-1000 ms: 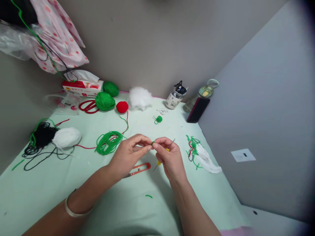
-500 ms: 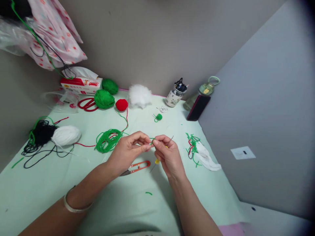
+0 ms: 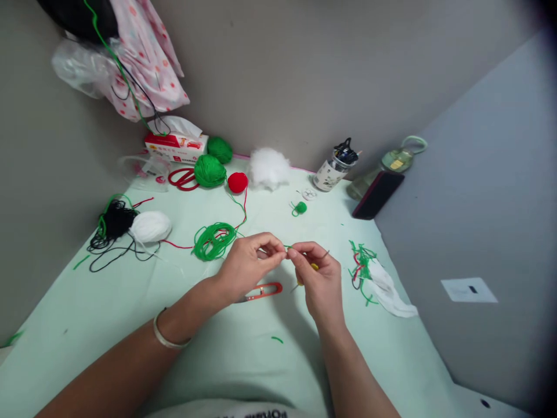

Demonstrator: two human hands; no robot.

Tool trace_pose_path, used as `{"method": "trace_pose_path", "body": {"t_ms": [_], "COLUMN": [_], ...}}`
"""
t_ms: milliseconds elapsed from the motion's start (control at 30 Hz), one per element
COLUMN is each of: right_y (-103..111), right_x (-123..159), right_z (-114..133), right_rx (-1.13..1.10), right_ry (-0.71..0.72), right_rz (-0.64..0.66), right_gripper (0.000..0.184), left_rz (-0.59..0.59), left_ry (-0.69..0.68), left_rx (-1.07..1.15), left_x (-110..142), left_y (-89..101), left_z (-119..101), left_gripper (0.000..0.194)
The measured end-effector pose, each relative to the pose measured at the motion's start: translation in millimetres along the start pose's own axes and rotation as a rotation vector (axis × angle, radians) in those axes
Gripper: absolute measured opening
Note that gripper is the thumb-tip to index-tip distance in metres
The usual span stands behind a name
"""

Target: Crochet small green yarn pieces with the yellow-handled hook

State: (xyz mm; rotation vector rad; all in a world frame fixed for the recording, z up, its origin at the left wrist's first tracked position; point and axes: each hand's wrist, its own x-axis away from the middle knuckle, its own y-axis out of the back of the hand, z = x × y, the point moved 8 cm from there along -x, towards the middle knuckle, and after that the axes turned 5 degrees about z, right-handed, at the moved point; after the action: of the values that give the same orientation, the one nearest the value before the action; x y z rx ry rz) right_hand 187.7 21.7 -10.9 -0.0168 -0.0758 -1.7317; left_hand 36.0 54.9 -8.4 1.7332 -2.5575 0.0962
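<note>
Above the middle of the table, my left hand is closed in a pinch on a bit of green yarn. My right hand meets it fingertip to fingertip, pinching the same yarn. Within the right hand's fingers lies a thin crochet hook with a yellow grip; its metal ends stick out on both sides. Whatever stitches lie between the fingertips are mostly hidden. Under my left wrist are orange thread snips, partly covered. A loose hank of green yarn lies left of the hands.
Green yarn balls, a red ball and white stuffing line the back. A small green ball sits beyond my hands. Yarn scraps, a phone and a pen jar are rightward; black yarn lies left.
The camera has turned left, so the whole scene sits farther right in the picture. Both hands keep their pinch, and the hook has tilted slightly in the right hand.
</note>
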Motion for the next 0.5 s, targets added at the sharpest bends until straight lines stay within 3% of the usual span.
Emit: {"method": "trace_pose_path", "body": {"t_ms": [133, 267, 400, 500], "right_y": [-2, -10, -11, 3], "right_x": [-1, -4, -10, -17], "right_z": [-6, -15, -14, -7], "right_rx": [-0.071, -0.293, -0.416, -0.451], "right_ry": [-0.048, -0.184, -0.231, -0.164], "right_rz": [0.023, 0.096, 0.138, 0.092], "right_gripper": [0.023, 0.030, 0.029, 0.031], "left_rz": [0.102, 0.213, 0.234, 0.199], "left_ry": [0.057, 0.135, 0.189, 0.196], "left_rx": [0.074, 0.238, 0.398, 0.470], "left_x": [-1, -2, -3, -5], "left_y": [-3.9, -10.2, -14.7, -13.7], "left_z": [5, 12, 21, 25], "left_gripper": [0.007, 0.014, 0.020, 0.020]}}
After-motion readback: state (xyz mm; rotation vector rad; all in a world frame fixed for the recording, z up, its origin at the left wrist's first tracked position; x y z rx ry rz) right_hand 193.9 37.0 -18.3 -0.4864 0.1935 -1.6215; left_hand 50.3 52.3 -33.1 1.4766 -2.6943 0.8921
